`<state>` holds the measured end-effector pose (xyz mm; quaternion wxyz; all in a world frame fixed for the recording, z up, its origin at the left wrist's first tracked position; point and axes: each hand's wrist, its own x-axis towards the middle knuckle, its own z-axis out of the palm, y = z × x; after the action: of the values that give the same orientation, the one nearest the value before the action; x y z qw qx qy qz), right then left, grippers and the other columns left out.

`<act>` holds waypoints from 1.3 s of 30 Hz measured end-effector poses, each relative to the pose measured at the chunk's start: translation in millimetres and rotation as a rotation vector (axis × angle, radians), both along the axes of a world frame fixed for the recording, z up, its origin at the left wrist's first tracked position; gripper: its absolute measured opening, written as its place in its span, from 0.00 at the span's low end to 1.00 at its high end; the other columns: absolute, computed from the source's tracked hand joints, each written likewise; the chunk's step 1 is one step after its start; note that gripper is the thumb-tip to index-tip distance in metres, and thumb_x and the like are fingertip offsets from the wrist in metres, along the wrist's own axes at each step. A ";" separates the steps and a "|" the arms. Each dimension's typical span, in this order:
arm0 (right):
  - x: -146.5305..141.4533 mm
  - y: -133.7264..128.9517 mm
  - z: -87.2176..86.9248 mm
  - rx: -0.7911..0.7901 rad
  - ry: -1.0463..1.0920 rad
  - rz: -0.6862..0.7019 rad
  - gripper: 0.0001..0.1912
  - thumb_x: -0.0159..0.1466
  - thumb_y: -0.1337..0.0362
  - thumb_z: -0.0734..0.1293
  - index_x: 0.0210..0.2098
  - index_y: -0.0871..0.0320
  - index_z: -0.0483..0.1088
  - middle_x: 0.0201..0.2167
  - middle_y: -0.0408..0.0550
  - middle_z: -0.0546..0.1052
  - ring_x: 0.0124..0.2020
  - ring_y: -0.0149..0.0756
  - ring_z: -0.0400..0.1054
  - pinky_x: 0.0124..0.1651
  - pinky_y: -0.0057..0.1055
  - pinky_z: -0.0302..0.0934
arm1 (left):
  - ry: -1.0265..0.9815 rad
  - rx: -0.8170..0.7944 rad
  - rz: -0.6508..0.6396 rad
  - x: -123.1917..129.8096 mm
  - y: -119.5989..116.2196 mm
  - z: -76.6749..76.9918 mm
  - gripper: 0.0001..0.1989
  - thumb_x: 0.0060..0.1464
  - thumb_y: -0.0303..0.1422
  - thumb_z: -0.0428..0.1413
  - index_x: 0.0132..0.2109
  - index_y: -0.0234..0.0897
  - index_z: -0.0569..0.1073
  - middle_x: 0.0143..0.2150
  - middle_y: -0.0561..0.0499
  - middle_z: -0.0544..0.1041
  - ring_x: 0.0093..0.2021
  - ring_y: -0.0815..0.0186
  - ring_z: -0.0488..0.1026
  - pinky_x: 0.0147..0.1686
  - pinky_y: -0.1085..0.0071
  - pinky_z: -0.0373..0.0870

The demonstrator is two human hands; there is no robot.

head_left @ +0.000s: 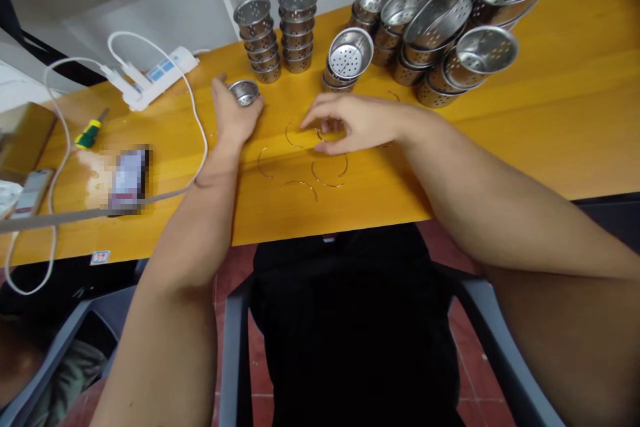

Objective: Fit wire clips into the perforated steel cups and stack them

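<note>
My left hand point(235, 113) is closed around a small perforated metal cup point(245, 93), held at the table's far side in front of two stacks of such cups. My right hand point(350, 121) hovers low over the table with thumb and fingers apart, nothing visibly gripped. Several thin curved wires lie scattered below and around it. Among them are a curved wire point(299, 182) near the front, another wire point(260, 163) to the left and a wire point(327, 181) under the right hand. One short wire piece shows between thumb and fingers, seemingly on the table.
Perforated cups stand in a left stack point(263, 57) and a neighbouring stack point(299, 33). Larger strainer baskets point(440, 27) pile up at the back right. On the left are a power strip point(163, 77) with white cables, a screwdriver point(89, 134) and a phone point(130, 177).
</note>
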<state>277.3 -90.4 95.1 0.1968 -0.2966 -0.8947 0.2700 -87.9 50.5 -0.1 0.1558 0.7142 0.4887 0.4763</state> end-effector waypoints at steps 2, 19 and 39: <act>1.0 6.1 -8.4 -0.029 -0.072 0.071 0.39 0.67 0.45 0.85 0.73 0.52 0.82 0.71 0.58 0.82 0.59 0.55 0.82 0.66 0.49 0.78 | -0.012 -0.011 0.155 6.7 -8.1 7.1 0.52 0.45 0.70 0.82 0.61 0.47 0.69 0.68 0.42 0.83 0.73 0.51 0.74 0.78 0.41 0.66; -10.3 6.2 -11.9 0.011 -0.170 -0.055 0.06 0.77 0.63 0.79 0.51 0.55 0.88 0.54 0.53 0.85 0.52 0.49 0.80 0.62 0.44 0.71 | -0.153 -0.203 0.010 55.8 -43.2 30.9 0.46 0.35 0.57 0.91 0.50 0.49 0.73 0.43 0.58 0.87 0.57 0.57 0.85 0.67 0.46 0.86; -6.8 14.0 -24.0 0.078 -0.218 -0.179 0.19 0.77 0.58 0.76 0.63 0.54 0.89 0.66 0.63 0.86 0.67 0.66 0.80 0.76 0.58 0.73 | -0.117 -0.076 -0.061 45.5 -35.8 24.0 0.45 0.43 0.63 0.87 0.52 0.50 0.70 0.52 0.51 0.86 0.60 0.51 0.84 0.68 0.43 0.83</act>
<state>270.5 -76.4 71.1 0.1332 -0.3950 -0.8905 0.1825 -42.4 14.7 23.9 0.2256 0.6933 0.4747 0.4931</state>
